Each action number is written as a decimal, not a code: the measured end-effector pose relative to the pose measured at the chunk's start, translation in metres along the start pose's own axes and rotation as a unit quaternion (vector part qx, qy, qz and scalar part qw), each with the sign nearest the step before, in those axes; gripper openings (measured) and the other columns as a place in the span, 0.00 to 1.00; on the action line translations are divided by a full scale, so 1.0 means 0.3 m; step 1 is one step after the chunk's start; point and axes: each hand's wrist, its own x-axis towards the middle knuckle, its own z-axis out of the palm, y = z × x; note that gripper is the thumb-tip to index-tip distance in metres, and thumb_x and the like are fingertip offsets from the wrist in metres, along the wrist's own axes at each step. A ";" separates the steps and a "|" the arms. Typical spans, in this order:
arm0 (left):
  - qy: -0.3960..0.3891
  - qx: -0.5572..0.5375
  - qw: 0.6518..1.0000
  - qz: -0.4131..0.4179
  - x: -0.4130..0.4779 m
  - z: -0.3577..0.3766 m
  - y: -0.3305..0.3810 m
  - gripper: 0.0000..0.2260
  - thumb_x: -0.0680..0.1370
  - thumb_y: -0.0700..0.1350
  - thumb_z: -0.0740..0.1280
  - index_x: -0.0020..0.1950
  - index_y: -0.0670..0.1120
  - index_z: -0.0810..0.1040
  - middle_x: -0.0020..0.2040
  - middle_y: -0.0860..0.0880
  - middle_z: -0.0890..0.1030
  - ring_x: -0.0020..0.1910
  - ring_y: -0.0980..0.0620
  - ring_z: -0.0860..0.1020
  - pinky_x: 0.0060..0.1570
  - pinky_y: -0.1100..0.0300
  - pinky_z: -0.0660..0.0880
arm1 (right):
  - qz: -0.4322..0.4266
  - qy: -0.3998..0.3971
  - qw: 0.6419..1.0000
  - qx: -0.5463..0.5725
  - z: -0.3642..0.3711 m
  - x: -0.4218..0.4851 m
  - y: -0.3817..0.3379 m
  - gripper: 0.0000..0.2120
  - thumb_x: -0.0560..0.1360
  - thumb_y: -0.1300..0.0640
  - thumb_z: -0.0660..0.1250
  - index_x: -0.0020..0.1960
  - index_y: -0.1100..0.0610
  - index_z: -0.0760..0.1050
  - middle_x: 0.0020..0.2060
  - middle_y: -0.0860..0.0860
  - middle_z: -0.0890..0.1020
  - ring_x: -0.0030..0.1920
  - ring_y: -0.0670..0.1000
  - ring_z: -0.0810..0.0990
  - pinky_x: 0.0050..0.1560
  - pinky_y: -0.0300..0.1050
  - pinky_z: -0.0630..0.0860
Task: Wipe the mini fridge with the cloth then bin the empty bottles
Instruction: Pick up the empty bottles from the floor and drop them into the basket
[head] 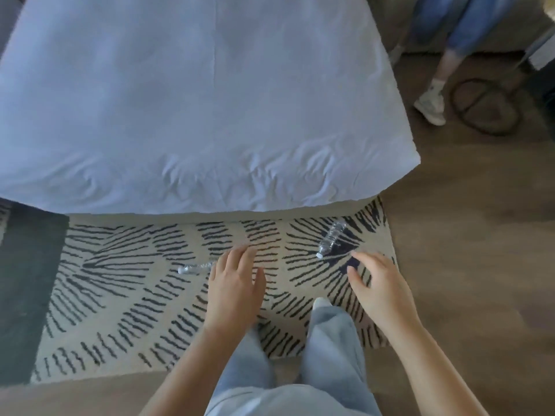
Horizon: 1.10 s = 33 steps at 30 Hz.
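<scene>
Both hands hang empty above a striped rug (126, 283) at the foot of a bed (192, 109), fingers loosely spread. The left hand (235, 283) partly covers one clear plastic bottle (195, 268) lying on the rug; the right hand (380, 291) is near a second bottle (330, 240) lying just beyond its fingertips.
</scene>
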 end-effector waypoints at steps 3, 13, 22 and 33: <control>0.058 0.006 0.995 -0.086 -0.007 0.081 0.055 0.19 0.74 0.49 0.57 0.58 0.40 0.78 0.56 0.42 0.79 0.55 0.40 0.77 0.56 0.47 0.72 | -0.069 -0.083 0.994 -0.028 0.010 0.130 0.095 0.17 0.75 0.55 0.64 0.64 0.57 0.73 0.60 0.51 0.77 0.61 0.50 0.73 0.58 0.39 0.66; 0.150 -0.024 0.949 -0.275 -0.067 0.489 0.068 0.18 0.75 0.47 0.58 0.58 0.37 0.76 0.57 0.39 0.78 0.56 0.39 0.76 0.56 0.45 0.72 | -0.141 -0.149 0.977 -0.063 0.273 0.463 0.327 0.16 0.75 0.56 0.64 0.62 0.59 0.74 0.58 0.53 0.78 0.58 0.53 0.75 0.54 0.42 0.69; 0.113 -0.024 0.946 -0.304 0.020 1.020 -0.235 0.19 0.75 0.48 0.60 0.59 0.37 0.76 0.58 0.39 0.78 0.57 0.38 0.76 0.56 0.45 0.72 | -0.026 -0.137 0.984 -0.111 0.884 0.679 0.674 0.19 0.76 0.52 0.63 0.64 0.59 0.71 0.59 0.55 0.77 0.58 0.54 0.74 0.51 0.47 0.72; 0.078 -0.056 0.941 -0.324 0.077 1.755 -0.545 0.19 0.74 0.41 0.68 0.64 0.37 0.72 0.64 0.38 0.73 0.63 0.39 0.71 0.60 0.48 0.66 | 0.188 -0.046 0.981 0.007 1.541 0.902 1.137 0.24 0.75 0.50 0.63 0.68 0.57 0.66 0.66 0.58 0.70 0.63 0.58 0.72 0.55 0.52 0.71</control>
